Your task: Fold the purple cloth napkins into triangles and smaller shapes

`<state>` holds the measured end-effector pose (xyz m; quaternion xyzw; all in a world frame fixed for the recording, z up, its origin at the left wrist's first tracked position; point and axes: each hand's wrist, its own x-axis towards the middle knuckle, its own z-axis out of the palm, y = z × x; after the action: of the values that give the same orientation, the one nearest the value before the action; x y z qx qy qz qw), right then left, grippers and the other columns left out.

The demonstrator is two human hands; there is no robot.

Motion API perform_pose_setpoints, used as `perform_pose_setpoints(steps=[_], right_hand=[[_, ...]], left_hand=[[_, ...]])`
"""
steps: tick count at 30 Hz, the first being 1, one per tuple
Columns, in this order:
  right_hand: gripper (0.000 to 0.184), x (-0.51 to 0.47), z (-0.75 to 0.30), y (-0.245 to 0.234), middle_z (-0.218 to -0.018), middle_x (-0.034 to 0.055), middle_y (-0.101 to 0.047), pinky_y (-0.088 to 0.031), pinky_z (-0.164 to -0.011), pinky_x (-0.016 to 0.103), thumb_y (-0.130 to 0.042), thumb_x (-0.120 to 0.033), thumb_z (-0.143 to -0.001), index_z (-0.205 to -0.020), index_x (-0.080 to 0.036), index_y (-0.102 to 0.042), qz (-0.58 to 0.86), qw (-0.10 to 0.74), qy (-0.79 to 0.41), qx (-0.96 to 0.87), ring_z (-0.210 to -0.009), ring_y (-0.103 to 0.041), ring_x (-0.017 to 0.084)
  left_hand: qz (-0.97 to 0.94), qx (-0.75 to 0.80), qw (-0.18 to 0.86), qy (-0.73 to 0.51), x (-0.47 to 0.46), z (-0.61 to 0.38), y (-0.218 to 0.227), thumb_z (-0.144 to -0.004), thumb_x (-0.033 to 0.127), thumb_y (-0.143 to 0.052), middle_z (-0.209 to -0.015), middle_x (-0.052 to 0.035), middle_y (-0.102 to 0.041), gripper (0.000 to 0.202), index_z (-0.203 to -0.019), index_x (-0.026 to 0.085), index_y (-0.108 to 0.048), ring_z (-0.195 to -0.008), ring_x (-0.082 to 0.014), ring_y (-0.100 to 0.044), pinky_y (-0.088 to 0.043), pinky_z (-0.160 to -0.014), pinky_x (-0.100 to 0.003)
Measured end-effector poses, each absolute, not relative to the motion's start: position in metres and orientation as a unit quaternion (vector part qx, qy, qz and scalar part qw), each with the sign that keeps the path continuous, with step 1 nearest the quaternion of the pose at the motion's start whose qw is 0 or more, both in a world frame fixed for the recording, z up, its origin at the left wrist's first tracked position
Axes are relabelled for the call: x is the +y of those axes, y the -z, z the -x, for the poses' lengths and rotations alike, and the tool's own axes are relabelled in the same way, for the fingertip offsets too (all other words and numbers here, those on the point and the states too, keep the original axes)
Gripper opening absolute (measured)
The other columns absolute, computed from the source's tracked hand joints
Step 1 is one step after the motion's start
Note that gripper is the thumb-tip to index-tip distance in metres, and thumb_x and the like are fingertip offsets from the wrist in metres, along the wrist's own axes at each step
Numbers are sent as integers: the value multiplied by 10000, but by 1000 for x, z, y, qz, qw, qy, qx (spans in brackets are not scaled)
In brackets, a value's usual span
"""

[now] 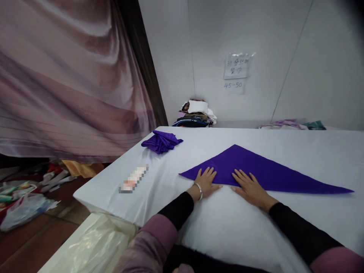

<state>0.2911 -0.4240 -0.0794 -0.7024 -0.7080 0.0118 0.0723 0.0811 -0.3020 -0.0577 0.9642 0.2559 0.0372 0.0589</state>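
Note:
A purple cloth lies flat on the table in a triangle, its peak pointing away from me and its long edge nearest me. My left hand rests palm down near the cloth's left corner, fingers spread over the long edge, a silver bracelet at the wrist. Further right along that same edge, my right hand also lies flat with fingers apart. Neither hand grips the fabric. A crumpled purple cloth bundle sits at the table's far left, apart from both hands.
White cloth covers the table. A blurred-out oblong item lies on its left side. Folded clothes are piled behind the far edge. A pinkish curtain hangs at left, above bags on the floor. Clear plastic lies front left.

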Motion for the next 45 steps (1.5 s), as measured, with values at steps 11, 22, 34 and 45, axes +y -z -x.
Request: perform_pose_setpoints(steps=[11,22,34,45], right_hand=[[690,-423,-290,77,-1480,89,-210,-107,-1074,513,-192,-625,-878,-1423,-205,-246,695,102,-33,-711,-1361,-132,263],[703,-423,-288,72,-1471,105,-234,-116,-1069,520,-201,-642,-870,-1412,-202,-277,697,96,-41,-709,-1359,-148,262],[678,-423,-287,69,-1482,91,-207,-87,-1073,519,-216,-625,-880,-1427,-224,-230,690,126,-67,-710,-1361,-131,272],[705,-422,-286,57,-1489,101,-178,-49,-1075,515,-244,-636,-868,-1430,-212,-224,694,121,-105,-702,-1365,-110,271]], left_hand=[[-819,573,-21,-5,-229,5,33,-835,644,-186,-1491,-175,-136,795,-1397,87,-256,-1370,-335,-47,-53,-1049,-607],[-957,280,71,-18,-287,-156,51,-823,681,-141,-1501,-51,-188,767,-1411,200,-242,-1380,-228,-84,-75,-1107,-475],[-799,600,-7,-30,-205,-67,16,-869,578,-186,-1475,-199,-192,726,-1386,79,-283,-1358,-353,-115,-147,-1045,-588],[-953,295,56,-27,-289,-135,59,-836,655,-192,-1495,-64,-197,714,-1398,224,-289,-1375,-249,-119,-113,-1096,-507]])
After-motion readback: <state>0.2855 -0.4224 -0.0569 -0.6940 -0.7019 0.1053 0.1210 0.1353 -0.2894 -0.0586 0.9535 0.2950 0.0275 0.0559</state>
